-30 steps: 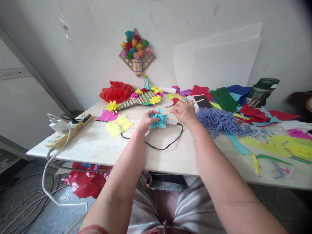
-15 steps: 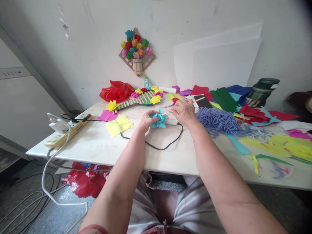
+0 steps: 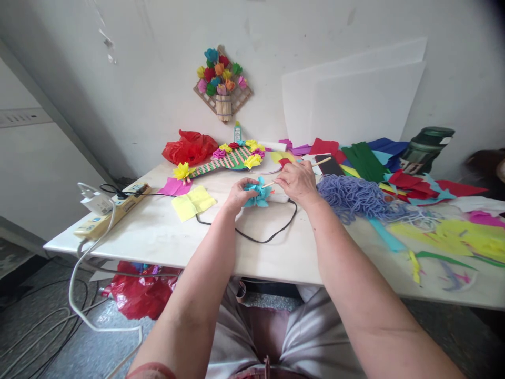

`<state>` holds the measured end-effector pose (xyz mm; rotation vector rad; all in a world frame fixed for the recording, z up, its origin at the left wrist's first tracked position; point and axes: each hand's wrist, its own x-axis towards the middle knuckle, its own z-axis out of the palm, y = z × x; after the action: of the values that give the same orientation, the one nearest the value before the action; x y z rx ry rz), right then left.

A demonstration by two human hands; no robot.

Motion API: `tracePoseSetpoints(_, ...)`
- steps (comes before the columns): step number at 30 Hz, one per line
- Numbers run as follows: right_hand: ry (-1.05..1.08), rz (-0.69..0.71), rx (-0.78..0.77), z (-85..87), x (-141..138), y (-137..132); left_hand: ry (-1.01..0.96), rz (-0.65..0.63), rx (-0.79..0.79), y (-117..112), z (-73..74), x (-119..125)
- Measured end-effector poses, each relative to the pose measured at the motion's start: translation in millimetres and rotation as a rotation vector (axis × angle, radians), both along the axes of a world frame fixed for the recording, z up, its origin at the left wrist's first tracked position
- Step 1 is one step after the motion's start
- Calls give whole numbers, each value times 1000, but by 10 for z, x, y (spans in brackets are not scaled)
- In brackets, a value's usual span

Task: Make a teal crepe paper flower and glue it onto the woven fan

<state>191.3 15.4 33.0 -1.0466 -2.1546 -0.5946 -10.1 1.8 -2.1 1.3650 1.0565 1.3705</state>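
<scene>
A light-blue paper flower (image 3: pixel 260 196) is pinched in the fingers of my left hand (image 3: pixel 239 193), just above the table. My right hand (image 3: pixel 296 180) grips a thin wooden stick (image 3: pixel 321 162), whose near tip points into the middle of the flower. Behind the flower lies a white, rod-shaped tool (image 3: pixel 280 198) with a black cord, partly hidden by the flower and my right hand; it looks like a glue gun. Its cord (image 3: pixel 263 241) loops over the table in front of my hands.
A pipa-shaped craft (image 3: pixel 221 163) with paper flowers lies behind my hands. Yellow paper (image 3: pixel 193 203) and a power strip (image 3: pixel 114 213) are to the left. Purple yarn (image 3: pixel 355 196), a dark green bottle (image 3: pixel 426 150) and coloured paper scraps (image 3: pixel 442 234) cover the right side.
The view has shifted very slightly. Both hands keep their hold on the flower and the stick, with almost no visible movement.
</scene>
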Motion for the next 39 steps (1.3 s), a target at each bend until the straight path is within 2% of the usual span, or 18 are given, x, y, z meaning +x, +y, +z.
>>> tracePoseSetpoints(20, -9, 1, 10, -4, -38, -14, 27, 29, -22, -48, 43, 22)
tracePoseSetpoints(27, 15, -16, 16, 46, -16, -40, -36, 20, -61, -61, 73, 36)
tracePoseSetpoints(32, 97, -35, 23, 56, 11, -31, -132, 45, -87, -68, 86, 28)
tracePoseSetpoints(39, 332, -76, -36, -24, 15, 63, -294, 56, -109, -60, 87, 17)
